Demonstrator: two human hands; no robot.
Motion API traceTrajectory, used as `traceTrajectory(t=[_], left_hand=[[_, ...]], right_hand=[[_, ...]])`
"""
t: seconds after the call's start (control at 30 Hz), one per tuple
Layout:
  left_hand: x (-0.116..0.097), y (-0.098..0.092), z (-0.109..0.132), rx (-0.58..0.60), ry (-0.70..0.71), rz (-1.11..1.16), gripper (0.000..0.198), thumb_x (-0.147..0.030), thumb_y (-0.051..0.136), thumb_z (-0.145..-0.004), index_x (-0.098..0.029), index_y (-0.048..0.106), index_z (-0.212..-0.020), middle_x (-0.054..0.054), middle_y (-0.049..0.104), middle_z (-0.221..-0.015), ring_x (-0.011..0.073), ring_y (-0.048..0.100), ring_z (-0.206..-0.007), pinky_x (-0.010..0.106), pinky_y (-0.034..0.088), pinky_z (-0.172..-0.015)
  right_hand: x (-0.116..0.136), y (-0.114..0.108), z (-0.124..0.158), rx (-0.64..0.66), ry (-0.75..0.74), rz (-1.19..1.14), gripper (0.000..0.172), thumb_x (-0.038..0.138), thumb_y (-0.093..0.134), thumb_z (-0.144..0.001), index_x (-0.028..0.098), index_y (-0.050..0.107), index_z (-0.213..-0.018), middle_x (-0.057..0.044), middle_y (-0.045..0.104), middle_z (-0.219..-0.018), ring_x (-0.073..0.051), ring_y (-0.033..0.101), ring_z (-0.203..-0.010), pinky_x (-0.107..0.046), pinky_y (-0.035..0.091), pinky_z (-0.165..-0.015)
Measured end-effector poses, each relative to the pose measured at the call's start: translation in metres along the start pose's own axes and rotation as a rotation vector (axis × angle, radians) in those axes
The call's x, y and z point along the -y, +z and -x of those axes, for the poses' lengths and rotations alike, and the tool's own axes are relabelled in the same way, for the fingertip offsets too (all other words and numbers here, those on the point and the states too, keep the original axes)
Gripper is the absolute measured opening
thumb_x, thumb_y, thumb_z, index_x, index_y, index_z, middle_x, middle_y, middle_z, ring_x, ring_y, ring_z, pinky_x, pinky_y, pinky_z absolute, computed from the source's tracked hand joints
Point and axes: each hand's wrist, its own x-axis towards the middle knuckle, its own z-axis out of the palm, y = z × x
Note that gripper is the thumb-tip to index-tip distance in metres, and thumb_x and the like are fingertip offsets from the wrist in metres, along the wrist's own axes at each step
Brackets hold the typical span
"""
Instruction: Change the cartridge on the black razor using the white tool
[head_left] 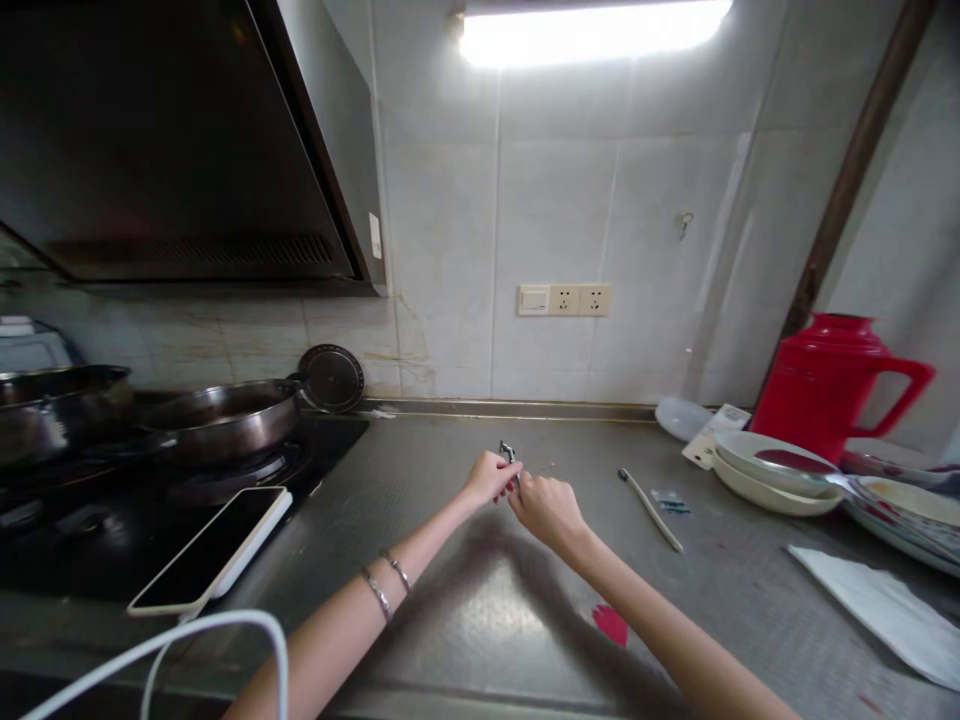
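Observation:
Above the middle of the metal counter (420, 600), my left hand (491, 476) and my right hand (549, 508) meet, fingers closed together. Between them is a small shiny metal piece (508, 453) with a hook-like upper end; its lower part is hidden by my fingers, and I cannot make out its kind. On the counter to the right lies a slender pale stick (651, 512) with a dark tip. Beside that is a small clear packet (670, 502) with dark green marks. A flat red piece (611, 625) lies under my right forearm.
At left, a steel pan (232, 420) and a steel pot (64, 410) stand on the black stove (45, 550). A phone (210, 550) with a white cable (157, 625) lies nearby. At right are a red thermos jug (817, 385), stacked dishes (772, 485) and a white paper sheet (877, 605).

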Motion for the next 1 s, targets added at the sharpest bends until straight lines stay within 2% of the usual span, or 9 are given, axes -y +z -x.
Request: traceTrajectory(t=[0.2,0.37,0.5,0.63,0.77,1.0], left_hand=[[0.020,-0.026,-0.013,-0.034,-0.049,-0.255,0.027,-0.024,0.045,-0.078,-0.010,0.065,-0.066,0.006,0.064,-0.061,0.0138,0.059,-0.060,0.021,0.041,-0.054],[0.043,-0.045,-0.017,0.039,-0.090,-0.439,0.029,-0.023,0.043,-0.079,-0.009,0.068,-0.079,0.011,0.069,-0.078,0.0172,0.063,-0.075,0.021,0.043,-0.062],[0.051,-0.044,-0.015,0.095,-0.117,-0.559,0.032,-0.029,0.042,-0.080,-0.012,0.068,-0.086,0.014,0.069,-0.092,0.0214,0.065,-0.082,0.025,0.046,-0.065],[0.052,-0.040,-0.013,0.100,-0.117,-0.653,0.034,-0.034,0.040,-0.082,-0.016,0.067,-0.093,0.013,0.067,-0.102,0.0232,0.063,-0.093,0.027,0.047,-0.074],[0.052,-0.038,-0.013,0.101,-0.107,-0.714,0.036,-0.036,0.040,-0.082,-0.016,0.067,-0.095,0.014,0.067,-0.103,0.0252,0.063,-0.094,0.031,0.048,-0.076],[0.050,-0.031,-0.008,0.051,-0.092,-0.787,0.038,-0.034,0.038,-0.083,-0.013,0.068,-0.093,0.016,0.067,-0.099,0.0268,0.063,-0.094,0.035,0.047,-0.079]], right_hand=[[-0.011,-0.004,0.002,0.079,-0.024,-0.011,0.040,0.043,0.032,-0.089,0.014,0.061,-0.086,-0.015,0.068,-0.076,-0.026,0.067,-0.072,-0.027,0.042,-0.058],[-0.056,-0.004,0.006,0.110,0.079,-0.002,0.039,0.038,0.031,-0.090,0.016,0.062,-0.079,-0.012,0.068,-0.078,-0.025,0.067,-0.075,-0.027,0.041,-0.057],[-0.098,-0.001,0.008,0.158,0.186,0.028,0.037,0.033,0.033,-0.087,0.016,0.063,-0.075,-0.015,0.068,-0.082,-0.028,0.066,-0.078,-0.029,0.041,-0.058],[-0.128,0.005,0.014,0.182,0.273,0.047,0.035,0.033,0.032,-0.086,0.016,0.063,-0.081,-0.016,0.068,-0.082,-0.029,0.065,-0.078,-0.032,0.043,-0.059],[-0.147,0.013,0.022,0.207,0.318,0.054,0.034,0.033,0.033,-0.085,0.015,0.062,-0.085,-0.017,0.067,-0.083,-0.031,0.065,-0.079,-0.034,0.043,-0.059],[-0.165,0.017,0.029,0.187,0.426,0.024,0.035,0.037,0.031,-0.085,0.016,0.060,-0.088,-0.017,0.067,-0.086,-0.031,0.065,-0.078,-0.034,0.043,-0.059]])
